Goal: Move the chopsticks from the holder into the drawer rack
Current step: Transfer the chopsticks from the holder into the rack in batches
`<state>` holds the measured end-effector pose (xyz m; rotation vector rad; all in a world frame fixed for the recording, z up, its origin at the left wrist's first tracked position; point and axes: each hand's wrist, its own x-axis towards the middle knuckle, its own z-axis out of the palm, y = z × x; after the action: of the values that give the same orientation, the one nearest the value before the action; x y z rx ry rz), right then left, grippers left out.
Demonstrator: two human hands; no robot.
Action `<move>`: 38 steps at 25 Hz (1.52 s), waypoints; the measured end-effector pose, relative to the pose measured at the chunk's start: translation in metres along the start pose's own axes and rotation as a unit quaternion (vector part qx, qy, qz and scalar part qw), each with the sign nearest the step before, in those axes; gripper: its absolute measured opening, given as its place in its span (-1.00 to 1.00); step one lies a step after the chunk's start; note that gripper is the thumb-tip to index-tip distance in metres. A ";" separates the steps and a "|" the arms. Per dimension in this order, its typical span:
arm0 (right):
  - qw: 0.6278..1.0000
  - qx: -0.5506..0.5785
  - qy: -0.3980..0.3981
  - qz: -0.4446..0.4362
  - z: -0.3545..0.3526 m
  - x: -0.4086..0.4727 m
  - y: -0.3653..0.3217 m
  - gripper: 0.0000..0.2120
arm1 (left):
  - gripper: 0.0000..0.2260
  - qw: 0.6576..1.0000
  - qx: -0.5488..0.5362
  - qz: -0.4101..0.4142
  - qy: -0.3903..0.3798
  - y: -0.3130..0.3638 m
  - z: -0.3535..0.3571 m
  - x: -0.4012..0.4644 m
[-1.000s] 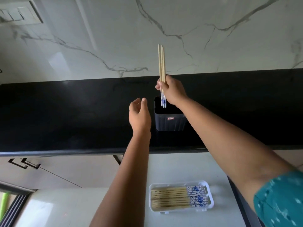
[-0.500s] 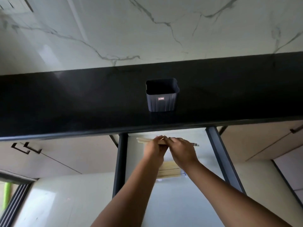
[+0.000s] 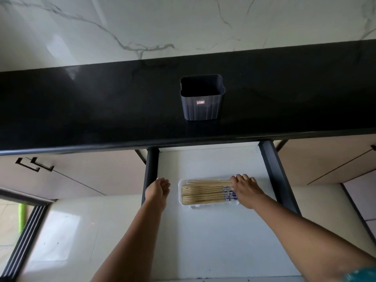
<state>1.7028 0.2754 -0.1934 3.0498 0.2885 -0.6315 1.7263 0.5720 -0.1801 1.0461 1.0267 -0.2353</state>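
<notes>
Bamboo chopsticks (image 3: 205, 193) are laid side by side in the white rack (image 3: 179, 192) inside the open drawer (image 3: 213, 231), while the dark holder (image 3: 201, 98) on the far counter (image 3: 81, 102) appears emptied. The right hand (image 3: 245, 189) is spread flat over their blue-patterned ends, fingers apart and pressing rather than gripping; the left hand (image 3: 157, 189) is held loosely curled and empty, just left of the rack. The sticks are judged light, stiff and prone to rolling, best pinched as a bundle near the thick ends.
</notes>
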 end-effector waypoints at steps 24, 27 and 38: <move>0.985 0.144 -0.039 -0.088 0.019 0.029 -0.027 -0.48 | -0.73 0.926 0.363 0.101 -0.011 -0.069 0.017 0.030; 0.984 0.147 -0.050 -0.084 0.021 0.030 -0.028 -0.43 | -0.70 0.925 0.366 0.104 -0.002 -0.066 0.017 0.028; 0.864 0.362 0.095 0.336 0.025 0.004 -0.018 -0.47 | -0.67 0.876 0.471 0.098 -0.030 -0.062 0.012 0.003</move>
<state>1.6932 0.2927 -0.2179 3.4829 -1.2457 -0.4392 1.6976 0.5310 -0.2181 1.9992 0.7191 -0.6362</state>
